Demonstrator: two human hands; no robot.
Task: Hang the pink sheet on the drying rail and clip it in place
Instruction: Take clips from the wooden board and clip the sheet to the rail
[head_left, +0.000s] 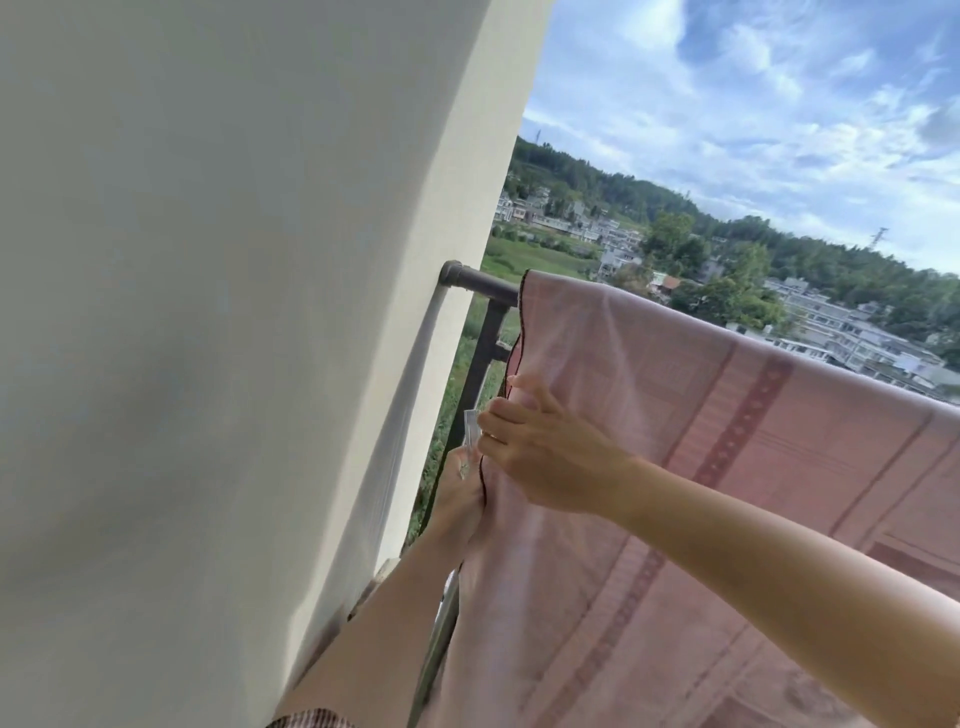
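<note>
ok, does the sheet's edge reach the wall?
No, a bare stretch of the rail shows between the wall and the left edge of the pink sheet.

Probably home balcony: rail, village beyond.

Sheet hanging over rail, draping down on near side. Wall standing left of rail, rail end meeting it. Clip sitting below rail at sheet's left edge; right hand pinching it, left hand holding sheet just beneath. Houses lying far behind rail.
</note>
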